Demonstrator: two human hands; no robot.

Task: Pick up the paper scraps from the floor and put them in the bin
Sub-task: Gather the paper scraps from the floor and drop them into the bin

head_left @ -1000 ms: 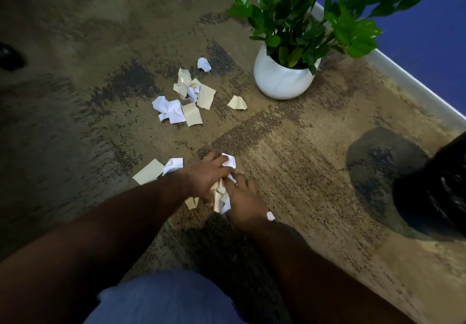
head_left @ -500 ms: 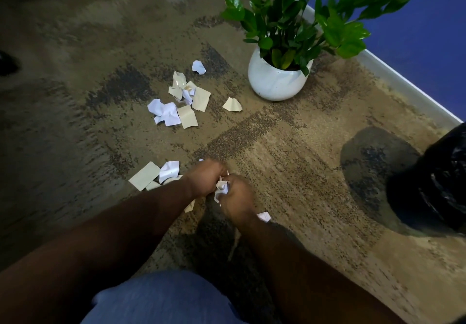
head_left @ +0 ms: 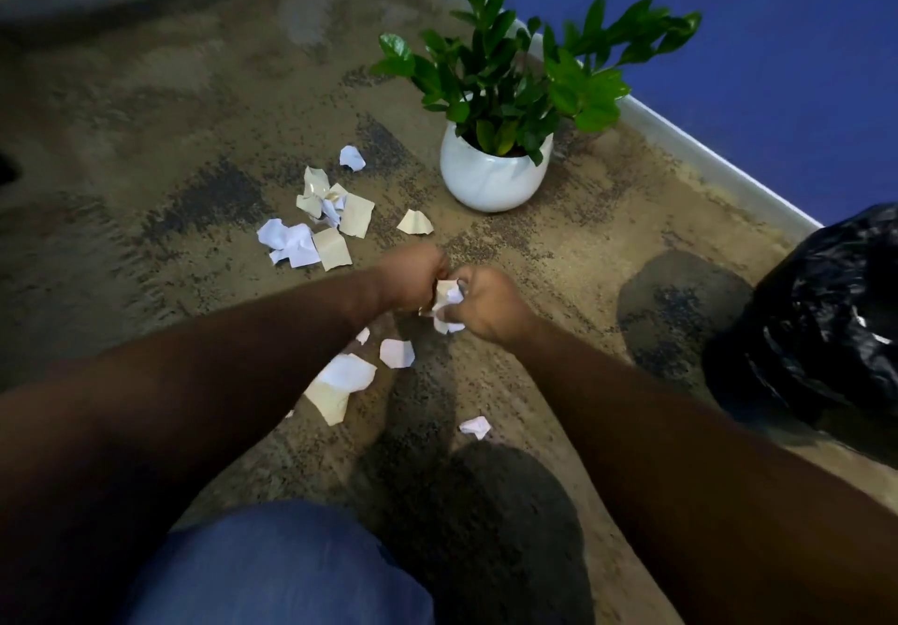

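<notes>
**Scraps bunched between both hands**

The left hand [head_left: 413,274] and right hand [head_left: 491,303] meet above the floor [head_left: 194,138], each grip curled tight on a crumpled wad of scraps [head_left: 447,296]. Loose scraps [head_left: 340,381] lie below; the bin [head_left: 826,323] stands right.

Potted plant [head_left: 525,70]: glossy green leaves, upright, beyond the hands and slightly to their right. White pot [head_left: 491,177]: round, glazed, standing on the floor just beyond the hands. Carpet [head_left: 170,148]: tan with dark mottled patches, spreading under and all around the hands. Baseboard [head_left: 690,153]: pale strip running diagonally beyond and right of the hands. Blue wall [head_left: 777,41]: above the baseboard, far right. Blue denim knee [head_left: 282,571]: below the hands, nearest the camera.
</notes>
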